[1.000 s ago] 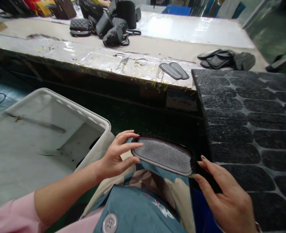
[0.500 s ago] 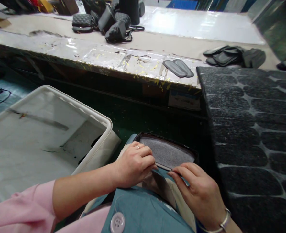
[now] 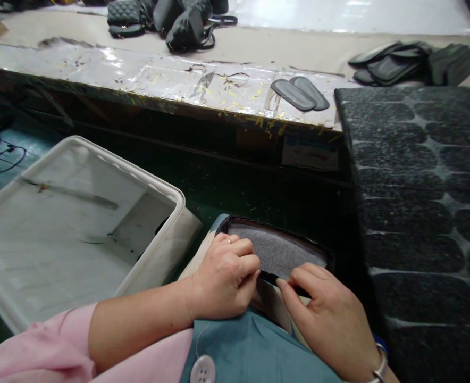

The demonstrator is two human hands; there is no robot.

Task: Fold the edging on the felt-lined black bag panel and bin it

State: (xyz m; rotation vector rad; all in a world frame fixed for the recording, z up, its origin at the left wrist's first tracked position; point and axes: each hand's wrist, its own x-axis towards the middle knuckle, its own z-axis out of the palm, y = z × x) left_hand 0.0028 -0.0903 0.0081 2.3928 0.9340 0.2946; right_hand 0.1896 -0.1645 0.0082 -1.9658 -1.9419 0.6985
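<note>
Workbench (image 3: 159, 80) across the back: taped film top, black quilted bags (image 3: 187, 29), two oval inserts (image 3: 299, 94). White bin (image 3: 171, 191) at left, die-cut foam sheet (image 3: 418, 159) at right. Grey felt-lined oval panel (image 3: 286, 250) lies on the lap. Left hand (image 3: 227, 279) is curled tight on its near edge; right hand (image 3: 326, 314) pinches the same edge just beside it.
</note>
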